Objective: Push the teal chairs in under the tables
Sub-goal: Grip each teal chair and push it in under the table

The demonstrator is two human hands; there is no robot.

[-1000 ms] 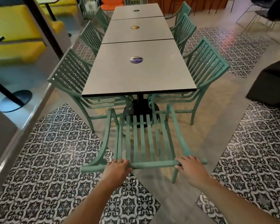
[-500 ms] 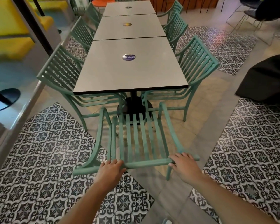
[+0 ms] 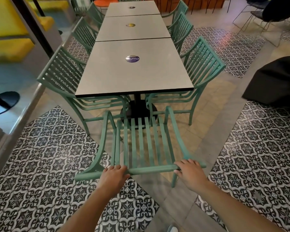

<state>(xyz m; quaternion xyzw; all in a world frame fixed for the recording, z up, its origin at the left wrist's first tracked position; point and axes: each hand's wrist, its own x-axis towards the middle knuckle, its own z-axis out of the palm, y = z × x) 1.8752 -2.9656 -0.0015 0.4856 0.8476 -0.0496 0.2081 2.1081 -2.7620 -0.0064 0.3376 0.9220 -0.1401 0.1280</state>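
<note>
Nearest the camera, two bare forearms reach forward over patterned floor tiles (image 3: 40,164). The left hand (image 3: 113,173) and right hand (image 3: 189,171) both rest on the top rail of the end chair (image 3: 146,148), fingers curled over its far edge; the left hand sits toward the rail's left end, the right hand toward its right end. Both hands are closed around the rail and hold nothing else.

The end chair is a teal slatted armchair that faces the short end of the near table (image 3: 134,69), its back toward the person. Its front edge is near the table's black base (image 3: 138,111) but the seat lies almost wholly outside the tabletop's edge.

On the left of the near table stands a side chair (image 3: 60,77), its seat tucked under the tabletop. On the right stands another chair (image 3: 203,64), likewise tucked in. A round purple sticker (image 3: 132,58) lies at the middle of the near table.

Beyond the near table, a second table (image 3: 132,29) adjoins it end to end, with a yellow sticker (image 3: 130,25), and a third table (image 3: 132,7) follows. More teal chairs line both sides of these. Left of the tables are yellow benches (image 3: 8,27); far right are black wire chairs (image 3: 258,15).
</note>
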